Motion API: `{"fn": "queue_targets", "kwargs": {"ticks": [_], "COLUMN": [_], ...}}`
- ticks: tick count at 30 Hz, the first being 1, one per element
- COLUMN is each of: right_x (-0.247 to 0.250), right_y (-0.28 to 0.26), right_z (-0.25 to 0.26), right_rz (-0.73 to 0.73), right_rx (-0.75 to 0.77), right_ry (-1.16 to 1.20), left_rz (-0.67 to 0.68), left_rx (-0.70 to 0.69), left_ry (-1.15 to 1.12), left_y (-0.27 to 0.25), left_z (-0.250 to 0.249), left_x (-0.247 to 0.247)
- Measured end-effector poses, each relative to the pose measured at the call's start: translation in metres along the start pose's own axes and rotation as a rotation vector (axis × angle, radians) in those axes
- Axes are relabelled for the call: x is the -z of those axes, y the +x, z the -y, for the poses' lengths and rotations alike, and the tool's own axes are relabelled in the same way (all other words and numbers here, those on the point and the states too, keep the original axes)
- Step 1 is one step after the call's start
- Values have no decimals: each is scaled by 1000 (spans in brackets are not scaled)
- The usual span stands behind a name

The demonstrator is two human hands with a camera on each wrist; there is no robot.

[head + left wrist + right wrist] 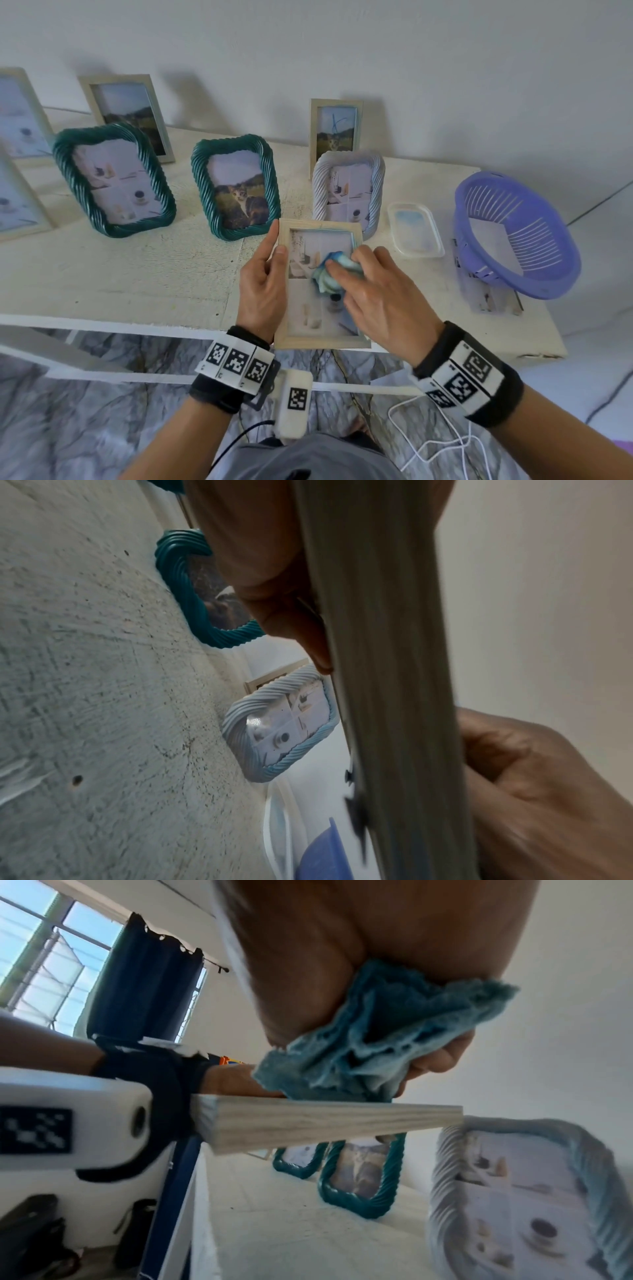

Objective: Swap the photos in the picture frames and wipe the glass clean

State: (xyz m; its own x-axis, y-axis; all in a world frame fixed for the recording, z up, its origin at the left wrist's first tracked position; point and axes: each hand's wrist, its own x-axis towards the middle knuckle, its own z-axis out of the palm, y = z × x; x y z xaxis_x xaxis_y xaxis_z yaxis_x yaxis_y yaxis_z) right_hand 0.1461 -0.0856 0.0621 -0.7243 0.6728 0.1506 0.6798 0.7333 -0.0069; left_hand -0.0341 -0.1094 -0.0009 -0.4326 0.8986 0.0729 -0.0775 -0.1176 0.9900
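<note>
Gripping the wooden frame (322, 337) edge, left hand (262, 291) steadies it; right hand (380, 301) clutches blue cloth (329, 274) on glass

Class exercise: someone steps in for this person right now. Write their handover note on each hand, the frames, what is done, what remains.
Left hand: grips the wooden frame by its left edge, above the table edge.
Right hand: presses the blue cloth onto its glass.
Done: this frame holds a photo; wiping is under way.
Left: finish this glass. Other frames stand behind; whether they are swapped or wiped cannot be told.
</note>
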Motion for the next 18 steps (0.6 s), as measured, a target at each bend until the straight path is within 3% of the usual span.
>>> {"fn": "queue_targets", "kwargs": {"ticks": [7,13,18], "right_x": [-8,0,-3], "right_y": [-23,16,1], "right_z": [16,1,16], "right_rz": [87,22,105], "right_rx": [257,115,264], "right_ry": [133,85,165], "left_rz": [-41,-43,-25], "left_rx": [44,39,23], "left_ry": [-20,-23,-15], "left_y": [-1,4,8], "left_z": [6,2,3], "left_x": [10,7,8]}}
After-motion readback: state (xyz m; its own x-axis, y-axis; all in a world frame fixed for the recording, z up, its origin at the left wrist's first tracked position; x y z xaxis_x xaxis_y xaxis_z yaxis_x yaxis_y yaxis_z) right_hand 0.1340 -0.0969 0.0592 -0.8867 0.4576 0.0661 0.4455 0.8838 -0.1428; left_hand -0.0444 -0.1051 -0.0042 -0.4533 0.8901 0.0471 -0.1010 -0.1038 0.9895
